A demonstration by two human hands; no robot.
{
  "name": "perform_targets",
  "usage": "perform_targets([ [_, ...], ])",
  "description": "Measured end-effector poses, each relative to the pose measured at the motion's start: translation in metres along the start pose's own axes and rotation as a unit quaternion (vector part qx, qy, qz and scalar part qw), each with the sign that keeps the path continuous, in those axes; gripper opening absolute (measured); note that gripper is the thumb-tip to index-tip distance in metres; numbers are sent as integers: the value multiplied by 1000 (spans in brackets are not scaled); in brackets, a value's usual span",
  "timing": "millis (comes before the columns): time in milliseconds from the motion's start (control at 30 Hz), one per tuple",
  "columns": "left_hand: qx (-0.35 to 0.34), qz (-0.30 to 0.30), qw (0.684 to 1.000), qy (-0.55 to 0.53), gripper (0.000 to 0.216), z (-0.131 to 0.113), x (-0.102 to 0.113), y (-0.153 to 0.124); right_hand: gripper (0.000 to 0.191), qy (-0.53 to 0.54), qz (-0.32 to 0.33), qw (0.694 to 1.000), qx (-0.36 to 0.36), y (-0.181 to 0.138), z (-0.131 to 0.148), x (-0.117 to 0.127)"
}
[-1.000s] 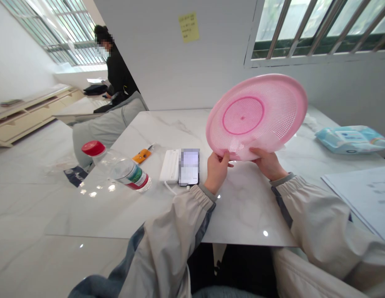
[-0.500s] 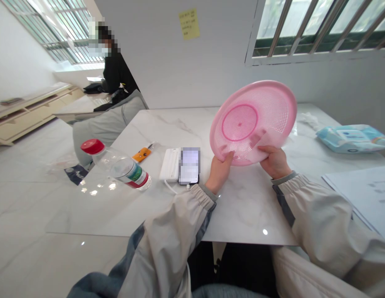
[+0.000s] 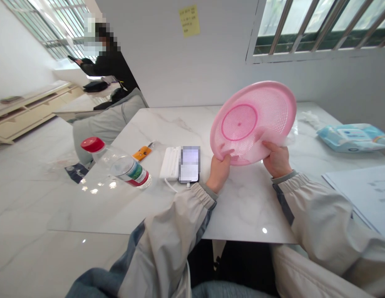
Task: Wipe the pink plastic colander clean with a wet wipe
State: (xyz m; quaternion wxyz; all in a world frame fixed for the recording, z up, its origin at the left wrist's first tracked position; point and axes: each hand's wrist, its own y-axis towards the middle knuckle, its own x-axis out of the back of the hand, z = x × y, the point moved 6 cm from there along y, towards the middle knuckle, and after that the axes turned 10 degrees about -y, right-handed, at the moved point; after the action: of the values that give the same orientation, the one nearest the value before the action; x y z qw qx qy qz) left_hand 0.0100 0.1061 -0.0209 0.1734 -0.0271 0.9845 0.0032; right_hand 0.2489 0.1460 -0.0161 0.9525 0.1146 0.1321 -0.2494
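A round pink plastic mesh basket [image 3: 269,99] is held up tilted above the table. My left hand [image 3: 219,170] grips its lower left rim, the thumb on the inner side and the fingers behind. At the lower right, my right hand [image 3: 276,160] is closed on a thin white wipe [image 3: 271,135], which lies against the mesh and partly over the rim. Some of my right fingers are hidden behind the wipe and basket.
Left on the table [image 3: 242,207] are a clear red-capped bottle [image 3: 130,167], an orange tag [image 3: 142,153], a white power bank [image 3: 170,163] and a phone [image 3: 189,165]. Right are a wipes packet [image 3: 350,138] and papers [image 3: 359,190]. A person [image 3: 113,64] sits beyond.
My right hand has shifted slightly right and up along the basket's rim with the wipe. The basket stays almost still. The person beyond has raised an arm holding a dark flat object.
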Motion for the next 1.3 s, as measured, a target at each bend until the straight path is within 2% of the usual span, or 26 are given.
perform_targets([
  [233,-28,-2,998,54,24,-10,0,-6,35,17,-58,996,67,-1,10,6],
  [367,-36,4,997,62,28,-11,0,-6,32,38,-27,997,62,-3,13,0],
  [467,-23,3,997,68,28,-10,1,-5,35,62,18,997,36,-4,12,-6],
  [633,-14,7,998,59,24,-10,1,-6,36,97,25,995,-14,-2,5,-7],
  [767,-18,11,998,56,25,-10,1,-5,36,97,29,995,-22,-1,2,-7],
  [933,-31,10,998,54,23,-11,2,-4,36,93,52,992,-74,0,-7,-7],
  [1300,-25,-8,999,35,24,-9,4,-4,31,68,0,988,-136,-6,-9,-6],
])
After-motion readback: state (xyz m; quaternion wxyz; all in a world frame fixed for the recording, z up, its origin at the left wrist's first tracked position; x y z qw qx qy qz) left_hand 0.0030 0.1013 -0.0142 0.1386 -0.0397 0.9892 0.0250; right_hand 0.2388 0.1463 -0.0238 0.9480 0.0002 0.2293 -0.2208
